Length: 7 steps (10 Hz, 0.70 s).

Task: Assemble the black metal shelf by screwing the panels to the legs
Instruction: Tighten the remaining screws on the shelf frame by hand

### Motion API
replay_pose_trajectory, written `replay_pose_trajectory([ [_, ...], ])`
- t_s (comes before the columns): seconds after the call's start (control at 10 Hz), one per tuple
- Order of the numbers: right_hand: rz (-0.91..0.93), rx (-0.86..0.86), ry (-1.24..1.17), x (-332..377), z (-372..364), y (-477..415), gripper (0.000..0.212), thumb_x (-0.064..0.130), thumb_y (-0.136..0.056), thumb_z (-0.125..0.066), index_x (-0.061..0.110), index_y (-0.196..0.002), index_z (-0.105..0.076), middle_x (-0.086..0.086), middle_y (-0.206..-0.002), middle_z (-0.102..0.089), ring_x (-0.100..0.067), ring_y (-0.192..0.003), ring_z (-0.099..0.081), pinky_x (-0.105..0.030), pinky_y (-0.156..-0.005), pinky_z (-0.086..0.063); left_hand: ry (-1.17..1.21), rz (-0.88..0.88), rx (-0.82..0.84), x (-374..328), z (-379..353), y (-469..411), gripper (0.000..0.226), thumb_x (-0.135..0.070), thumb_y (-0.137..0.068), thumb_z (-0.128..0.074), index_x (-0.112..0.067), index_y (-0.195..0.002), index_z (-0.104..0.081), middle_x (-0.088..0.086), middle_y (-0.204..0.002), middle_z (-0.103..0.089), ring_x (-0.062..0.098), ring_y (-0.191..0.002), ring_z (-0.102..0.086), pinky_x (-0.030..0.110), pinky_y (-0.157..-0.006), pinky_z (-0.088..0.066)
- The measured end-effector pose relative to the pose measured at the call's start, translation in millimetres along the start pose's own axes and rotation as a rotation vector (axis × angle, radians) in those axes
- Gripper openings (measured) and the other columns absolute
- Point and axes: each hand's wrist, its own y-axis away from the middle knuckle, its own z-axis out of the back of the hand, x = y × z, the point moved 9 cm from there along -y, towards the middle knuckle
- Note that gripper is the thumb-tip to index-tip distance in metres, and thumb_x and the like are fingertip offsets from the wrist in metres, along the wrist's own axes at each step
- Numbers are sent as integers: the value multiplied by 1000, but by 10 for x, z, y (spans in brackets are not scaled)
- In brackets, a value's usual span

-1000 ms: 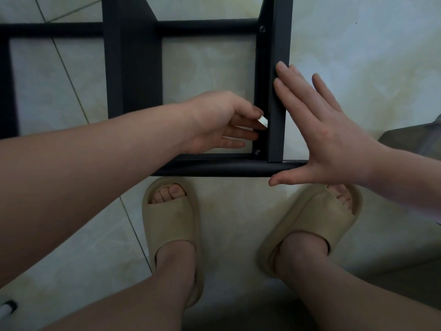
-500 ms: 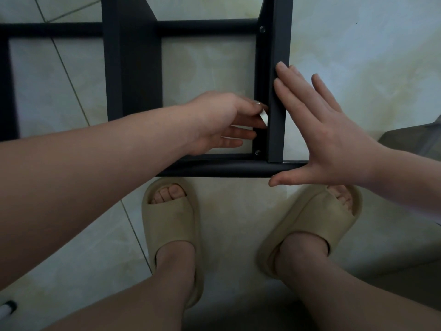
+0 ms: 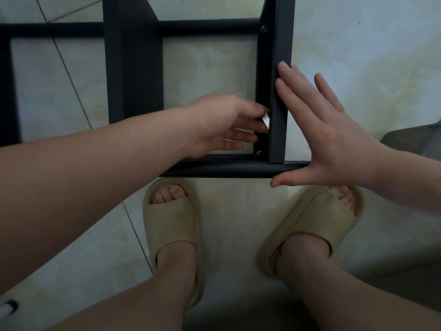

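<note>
**Fastening at the near right corner of the shelf.** The black shelf frame (image 3: 133, 68) lies flat on the tiled floor (image 3: 358, 56), just ahead of the person's two beige slippers (image 3: 171, 225).

The right hand (image 3: 334, 139) is spread flat. Its straight fingers press the outer face of the right leg (image 3: 282, 32), and its thumb lies along the near rail (image 3: 226, 169).

The left hand (image 3: 224, 125) reaches into the frame opening. Thumb and forefinger pinch a small pale piece (image 3: 265, 121) against the inner face of the same leg, and the other fingers are loosely extended below. What the piece is cannot be told; it may be a flat key or a tag.

Two screw heads show on the leg's inner flange, a lower screw (image 3: 259, 152) beside the rail joint and an upper screw (image 3: 263, 28) by the far rail.

*Change over the last second:* the pale piece has changed its angle and shifted slightly between the fingertips. The left wrist has barely moved, and the right hand has kept its brace unaltered.

*Reading:* this small motion against a steadied leg suggests fingertip work at a point midway along the leg, probably a fastener being turned or seated. With both visible corner screws already in, this corner looks close to finished. A white, black-tipped object (image 3: 8, 306) lies at the lower left edge of the view.
</note>
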Motion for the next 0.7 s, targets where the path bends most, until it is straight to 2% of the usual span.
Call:
replay_pose_trajectory([
  [0.2,5,-2,-3,-7,-3,3,131,87,-74,-55,-6,-157,-15,-22,-167,-7,-34,-156,-5,-59,-125,-9,-36,12,-25,53,-2,-12,15,-29,-97,-58,-23,-104,-69,-6,-90,-77,10,-84,-71,31,-81,-49],
  [0.4,5,-5,4,-14,-6,2,132,88,-74,-54,-6,-157,-15,-22,-167,-7,-33,-156,-6,-58,-125,-9,47,22,-50,50,-15,-13,14,-28,-96,-57,-21,-100,-68,-4,-87,-78,8,-80,-72,29,-75,-48],
  [0.5,5,-5,5,-16,-11,5,132,88,-74,-54,-6,-157,-15,-22,-167,-7,-33,-156,-6,-58,-125,-10,64,40,-57,54,-29,-5,14,-27,-97,-54,-20,-92,-65,-2,-80,-77,9,-75,-71,29,-72,-46],
  [0.7,9,-9,-3,-16,-10,1,132,88,-74,-54,-6,-157,-15,-22,-167,-7,-34,-156,-6,-58,-125,-10,33,74,-34,66,-59,28,16,-25,-97,-51,-16,-95,-64,0,-82,-76,13,-79,-70,29,-72,-46],
])
